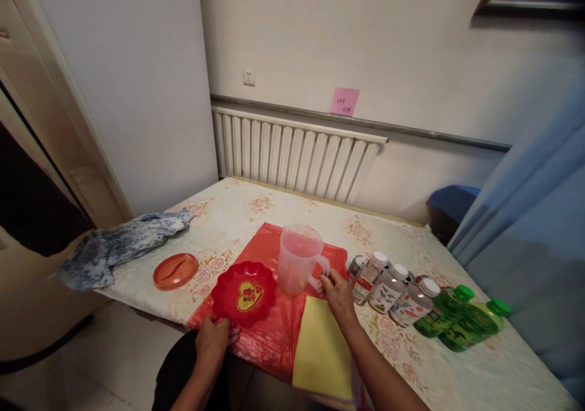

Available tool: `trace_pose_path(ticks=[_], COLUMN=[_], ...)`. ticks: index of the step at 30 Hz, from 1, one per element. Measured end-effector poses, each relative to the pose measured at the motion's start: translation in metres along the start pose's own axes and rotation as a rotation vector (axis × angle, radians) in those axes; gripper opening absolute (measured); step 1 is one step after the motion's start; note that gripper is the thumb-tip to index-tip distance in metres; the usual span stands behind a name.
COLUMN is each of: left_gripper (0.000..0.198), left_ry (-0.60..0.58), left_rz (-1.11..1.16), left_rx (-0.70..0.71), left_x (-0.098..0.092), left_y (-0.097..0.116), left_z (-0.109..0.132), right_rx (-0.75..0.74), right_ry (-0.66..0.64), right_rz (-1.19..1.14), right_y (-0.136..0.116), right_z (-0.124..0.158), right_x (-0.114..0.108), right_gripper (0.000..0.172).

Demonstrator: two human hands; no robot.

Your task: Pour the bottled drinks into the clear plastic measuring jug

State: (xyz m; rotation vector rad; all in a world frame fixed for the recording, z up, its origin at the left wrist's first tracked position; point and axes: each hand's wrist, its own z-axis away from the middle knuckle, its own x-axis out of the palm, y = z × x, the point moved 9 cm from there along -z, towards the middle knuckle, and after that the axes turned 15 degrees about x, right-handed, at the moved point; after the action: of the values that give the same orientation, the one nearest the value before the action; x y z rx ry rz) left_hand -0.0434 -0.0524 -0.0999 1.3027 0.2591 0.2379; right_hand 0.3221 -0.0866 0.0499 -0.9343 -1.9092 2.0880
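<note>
My right hand (337,298) is closed on the handle of a translucent pinkish measuring jug (297,265), which stands upright on a red plastic sheet (269,332). At the near left rim of a red scalloped plate (242,289) with a yellow heart print, my left hand (212,343) is closed, its fingertips partly hidden under the edge. Plate and jug stand side by side, slightly apart. Beneath my right forearm lies a folded yellow cloth (322,347), hanging over the near table edge.
An orange divided dish (175,271) and a blue-white patterned cloth (132,243) lie left on the flowered tablecloth (287,201). Clear bottles with white caps (389,288), cans (356,265) and green-capped bottles (473,319) crowd the right. Behind are a radiator (292,152) and blue curtain (525,216).
</note>
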Motion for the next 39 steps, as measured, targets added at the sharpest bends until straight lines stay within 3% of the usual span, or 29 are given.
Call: trace_pose_path(ticks=[12,24,30,34,39], left_gripper=[0.049,0.047,0.038,0.024,0.032], left_ry=[0.01,-0.001,-0.02,-0.03,-0.195], left_rz=[-0.003,0.037,0.08,0.114,0.092], left_rx=[0.003,0.059,0.094,0.098,0.108], left_x=[0.002,0.002,-0.003,-0.005,0.02], left_y=[-0.01,0.001,0.005,-0.003,-0.012], left_z=[-0.002,0.006,0.02,0.039,0.066], right_rx=[0.023,0.056,0.107,0.151,0.194], right_ry=[-0.043,-0.075,-0.031,0.01,0.03], right_rz=[-0.021,-0.057,-0.129,-0.168,-0.195], right_y=[0.016,0.025,0.035,0.049,0.065], right_z=[-0.003,0.0,0.005,0.019,0.047], right_x=[0.011,0.01,-0.005,-0.022,-0.041], right_gripper=[0.021,0.026,0.046,0.047,0.041])
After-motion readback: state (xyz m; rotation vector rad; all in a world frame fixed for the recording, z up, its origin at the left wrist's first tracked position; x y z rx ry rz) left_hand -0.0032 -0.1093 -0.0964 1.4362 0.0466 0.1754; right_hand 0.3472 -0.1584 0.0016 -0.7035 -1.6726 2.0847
